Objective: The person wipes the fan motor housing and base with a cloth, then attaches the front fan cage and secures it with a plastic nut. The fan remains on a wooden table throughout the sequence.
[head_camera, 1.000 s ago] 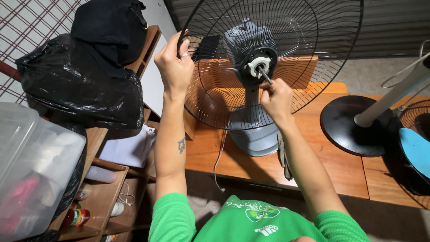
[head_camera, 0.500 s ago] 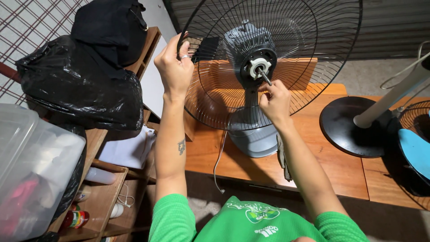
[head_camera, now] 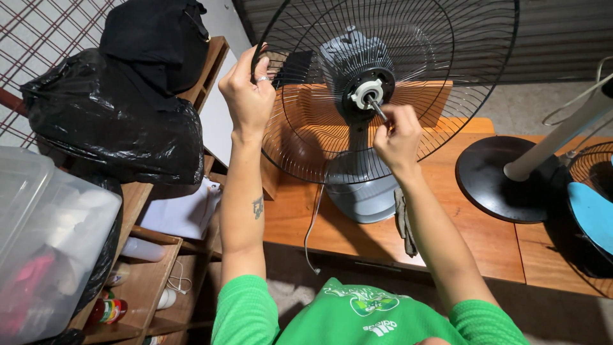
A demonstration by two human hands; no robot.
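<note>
- At the grille's [head_camera: 440, 108] left rim, left hand [head_camera: 248, 96] is clamped on the wire.
- Right hand [head_camera: 397, 137] pinches the shaft [head_camera: 377, 108], seemingly closed on it.

The grille [head_camera: 440, 83] is a round black wire guard with thin spokes from the centre to a thick rim. It stands upright, a little tilted, on the grey fan [head_camera: 357, 185] on the wooden table [head_camera: 472, 243]. The left hand [head_camera: 248, 96] grips its rim at the left side. In the centre sits a black hub with a white nut [head_camera: 366, 93] around a thin metal shaft [head_camera: 377, 108]. The shaft points out and down, and the right hand [head_camera: 399, 137] pinches its end.
</note>
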